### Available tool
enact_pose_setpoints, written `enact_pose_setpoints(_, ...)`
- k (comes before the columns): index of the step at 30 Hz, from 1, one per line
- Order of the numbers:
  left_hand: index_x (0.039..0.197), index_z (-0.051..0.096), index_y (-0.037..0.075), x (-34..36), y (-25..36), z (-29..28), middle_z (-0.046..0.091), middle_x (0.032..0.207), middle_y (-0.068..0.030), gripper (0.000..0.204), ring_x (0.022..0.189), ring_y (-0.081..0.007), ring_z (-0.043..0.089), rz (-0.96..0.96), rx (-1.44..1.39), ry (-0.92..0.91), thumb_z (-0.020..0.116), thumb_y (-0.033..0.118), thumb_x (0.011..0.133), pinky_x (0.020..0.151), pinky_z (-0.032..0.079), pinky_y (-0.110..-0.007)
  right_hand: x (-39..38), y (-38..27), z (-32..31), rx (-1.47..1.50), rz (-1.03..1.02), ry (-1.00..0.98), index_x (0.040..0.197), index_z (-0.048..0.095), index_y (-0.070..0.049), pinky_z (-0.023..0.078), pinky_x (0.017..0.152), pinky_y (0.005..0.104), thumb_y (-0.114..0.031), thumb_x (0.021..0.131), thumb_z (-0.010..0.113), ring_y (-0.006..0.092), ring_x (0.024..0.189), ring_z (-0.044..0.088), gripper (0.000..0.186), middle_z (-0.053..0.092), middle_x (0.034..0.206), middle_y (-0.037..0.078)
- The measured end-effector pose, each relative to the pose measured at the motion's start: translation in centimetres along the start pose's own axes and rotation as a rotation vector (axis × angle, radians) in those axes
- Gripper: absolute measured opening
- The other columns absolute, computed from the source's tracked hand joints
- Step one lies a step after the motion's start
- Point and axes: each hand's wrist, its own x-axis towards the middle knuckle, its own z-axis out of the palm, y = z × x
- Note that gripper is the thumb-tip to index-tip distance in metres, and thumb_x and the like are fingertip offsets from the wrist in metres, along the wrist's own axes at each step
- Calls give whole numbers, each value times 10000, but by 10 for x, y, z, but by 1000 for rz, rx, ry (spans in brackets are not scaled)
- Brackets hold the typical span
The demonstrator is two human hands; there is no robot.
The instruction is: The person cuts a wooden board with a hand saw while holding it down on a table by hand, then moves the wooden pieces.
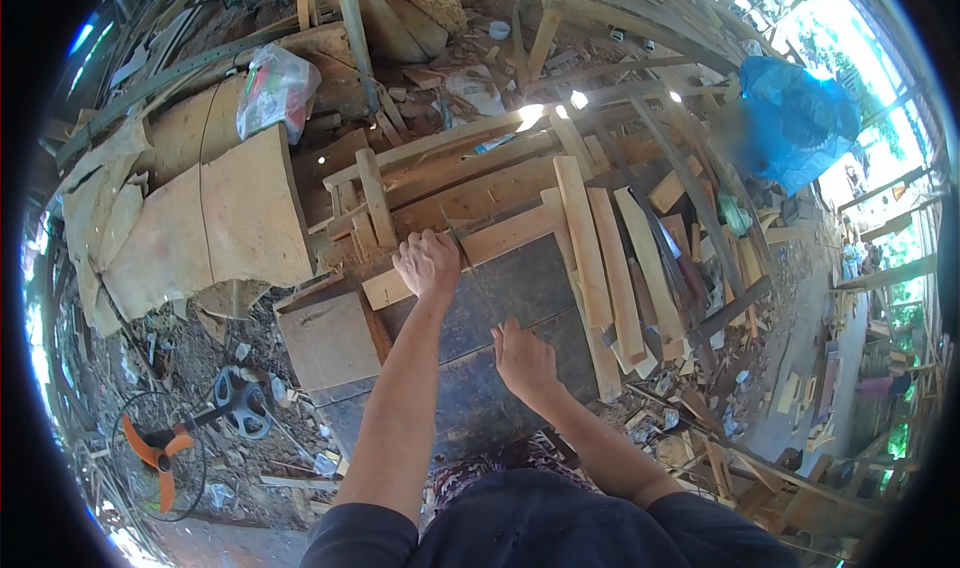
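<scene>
My left hand (428, 263) is closed on a pale wooden plank (515, 233) lying along the far part of the dark worktop (530, 298), just left of a thin saw blade (474, 278). The blade crosses the plank and runs down toward me. Its near end is in my right hand (522, 363), whose fingers are closed round it over the worktop. A light square board (330, 338) lies at the worktop's left. Several loose strips (585, 248) lie along its right side.
Cut plywood sheets (210, 228) lie at left, with a plastic bag (275, 88). A fan with orange blades (165, 458) is at lower left. A timber rack (380, 178) is beyond the worktop. A blue plastic bag (800, 128) is at upper right. Offcuts litter the ground (250, 518).
</scene>
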Motion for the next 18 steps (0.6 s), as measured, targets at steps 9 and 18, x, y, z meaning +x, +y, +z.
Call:
enact_pose_setpoints(9, 868, 709, 52, 0, 3, 1, 674, 926, -134, 332, 946, -300, 621, -23, -41, -10, 463, 272, 902, 863, 430, -444, 43, -3, 16, 91, -102, 128, 961, 528, -21, 529, 689, 527, -298, 996, 451, 420, 761, 671, 290, 668, 762, 227)
enact_pose_setpoints(18, 869, 706, 50, 0, 11, 2, 671, 935, -139, 336, 946, -303, 615, -16, -46, -23, 460, 275, 906, 870, 423, -448, 63, -5, 7, 41, -99, 107, 967, 540, -23, 541, 684, 507, -287, 990, 479, 410, 775, 676, 272, 670, 792, 220)
